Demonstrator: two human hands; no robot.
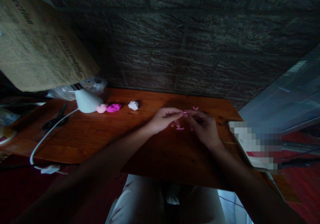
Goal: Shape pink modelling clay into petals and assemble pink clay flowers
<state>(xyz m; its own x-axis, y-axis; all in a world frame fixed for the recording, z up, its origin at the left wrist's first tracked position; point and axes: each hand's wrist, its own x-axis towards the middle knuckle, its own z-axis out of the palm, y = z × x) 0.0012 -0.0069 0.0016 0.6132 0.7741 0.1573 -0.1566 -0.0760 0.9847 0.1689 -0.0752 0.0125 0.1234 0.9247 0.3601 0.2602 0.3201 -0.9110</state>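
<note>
- Clock centred on the meeting hands, wall at 12: pinching a small pink piece (pixel 184 112) over the bench (pixel 100 127) with both left hand (pixel 163 118) and right hand (pixel 204 126).
- Near the fingers at 7 o'clock, a short pink strip (pixel 180 128); near the right hand at 2 o'clock, a crossed pink piece (pixel 195 108).
- Toward 9 o'clock, going outward: a white lump (pixel 133 105), a magenta lump (pixel 114 108), a pale pink lump (pixel 102 108), then a white lamp base (pixel 87 101).
- At 10 o'clock, above the base, a brown shade (pixel 47 51) printed like newspaper; behind the base, clear plastic (pixel 96 85).
- Farther at 9 o'clock, dark scissors (pixel 53 121), partly behind a white cable (pixel 46 137).
- Reddish-brown, dimly lit bench with wood grain showing.
- At 12 o'clock, a dark wall (pixel 162 44) of textured blocks; between 2 and 3, a greyish panel (pixel 277 91).
- At 4 o'clock, a pixelated object (pixel 257 147), too masked to name.
- At 6 o'clock, pale trousers (pixel 140 200); at 8, a dark red floor (pixel 22 190).
</note>
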